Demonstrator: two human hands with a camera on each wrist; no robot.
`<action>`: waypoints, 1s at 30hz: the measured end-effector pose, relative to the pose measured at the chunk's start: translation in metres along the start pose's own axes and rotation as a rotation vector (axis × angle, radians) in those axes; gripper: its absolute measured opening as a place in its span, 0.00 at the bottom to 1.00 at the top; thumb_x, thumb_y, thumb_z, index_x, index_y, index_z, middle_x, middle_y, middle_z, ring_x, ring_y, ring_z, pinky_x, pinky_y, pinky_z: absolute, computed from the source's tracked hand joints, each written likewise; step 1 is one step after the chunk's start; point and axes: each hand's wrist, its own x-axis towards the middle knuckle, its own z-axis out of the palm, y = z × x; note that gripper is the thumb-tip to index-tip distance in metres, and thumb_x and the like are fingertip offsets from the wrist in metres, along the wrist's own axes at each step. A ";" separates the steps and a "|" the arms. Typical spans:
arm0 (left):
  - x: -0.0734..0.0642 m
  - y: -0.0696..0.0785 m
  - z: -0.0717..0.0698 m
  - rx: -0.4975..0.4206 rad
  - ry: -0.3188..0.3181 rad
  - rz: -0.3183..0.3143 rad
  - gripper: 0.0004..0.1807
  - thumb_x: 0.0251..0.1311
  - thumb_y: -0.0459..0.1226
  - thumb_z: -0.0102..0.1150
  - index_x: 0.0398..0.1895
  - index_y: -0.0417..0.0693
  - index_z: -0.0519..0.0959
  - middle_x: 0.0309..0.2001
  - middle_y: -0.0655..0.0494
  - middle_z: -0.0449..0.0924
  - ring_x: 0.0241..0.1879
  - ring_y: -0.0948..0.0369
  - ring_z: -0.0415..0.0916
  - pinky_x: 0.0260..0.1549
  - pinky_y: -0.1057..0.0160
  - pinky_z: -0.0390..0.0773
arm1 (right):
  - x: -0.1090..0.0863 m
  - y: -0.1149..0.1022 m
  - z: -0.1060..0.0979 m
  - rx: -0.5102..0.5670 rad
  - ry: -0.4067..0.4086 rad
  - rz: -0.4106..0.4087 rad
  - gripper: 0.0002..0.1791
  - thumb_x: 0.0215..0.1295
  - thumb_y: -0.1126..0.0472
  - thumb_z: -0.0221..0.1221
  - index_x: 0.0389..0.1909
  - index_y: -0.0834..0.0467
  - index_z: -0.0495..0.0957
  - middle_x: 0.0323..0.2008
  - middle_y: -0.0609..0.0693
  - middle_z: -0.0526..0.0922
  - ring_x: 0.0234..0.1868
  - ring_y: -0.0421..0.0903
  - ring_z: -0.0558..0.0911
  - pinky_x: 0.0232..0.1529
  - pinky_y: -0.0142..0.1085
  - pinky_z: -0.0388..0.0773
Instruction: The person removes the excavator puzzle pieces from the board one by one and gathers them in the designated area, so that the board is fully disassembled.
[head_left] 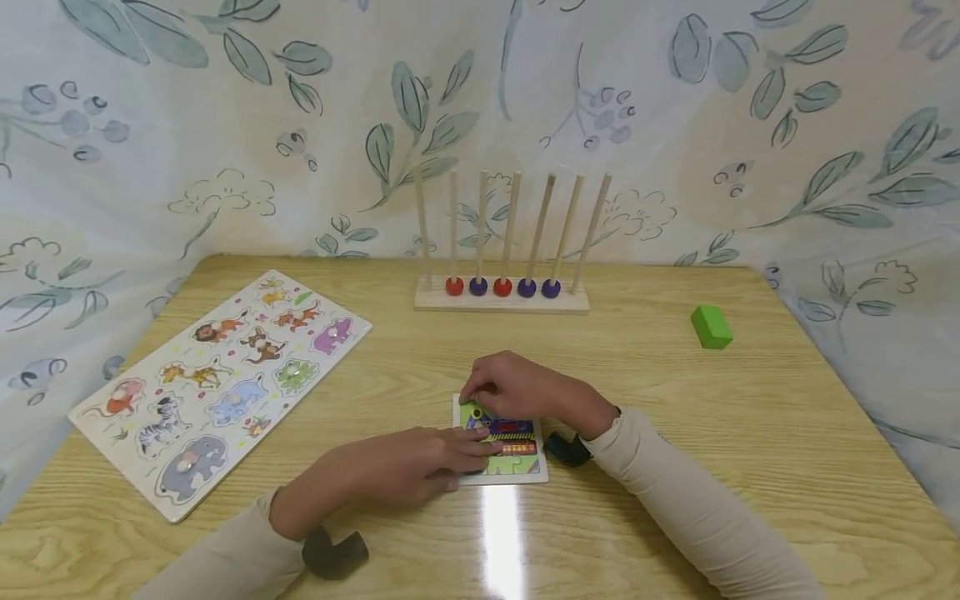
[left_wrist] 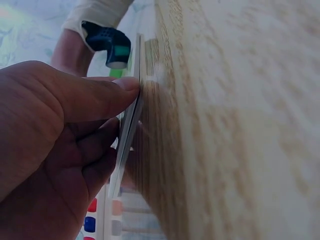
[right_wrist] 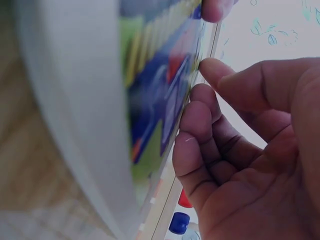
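A small jigsaw puzzle with a white border and a green, blue and red picture lies on the table in front of me. My left hand rests across its left side with the fingers extended. In the left wrist view the left thumb touches the board's edge. My right hand is over the puzzle's far left corner, fingers bent. The right wrist view shows its thumb and fingertips close together against the picture; I cannot tell whether they pinch a piece.
A large animal peg puzzle lies to the left. At the back stands a wooden rack of upright pegs with red and blue beads. A green block sits at the right. Patterned cloth hangs behind the table.
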 end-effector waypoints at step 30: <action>0.001 -0.002 0.002 0.031 0.017 0.056 0.23 0.68 0.29 0.49 0.66 0.45 0.72 0.71 0.58 0.62 0.71 0.58 0.55 0.66 0.57 0.61 | -0.005 0.001 0.006 0.191 0.004 0.093 0.08 0.66 0.68 0.55 0.40 0.57 0.81 0.33 0.43 0.79 0.30 0.38 0.74 0.34 0.31 0.76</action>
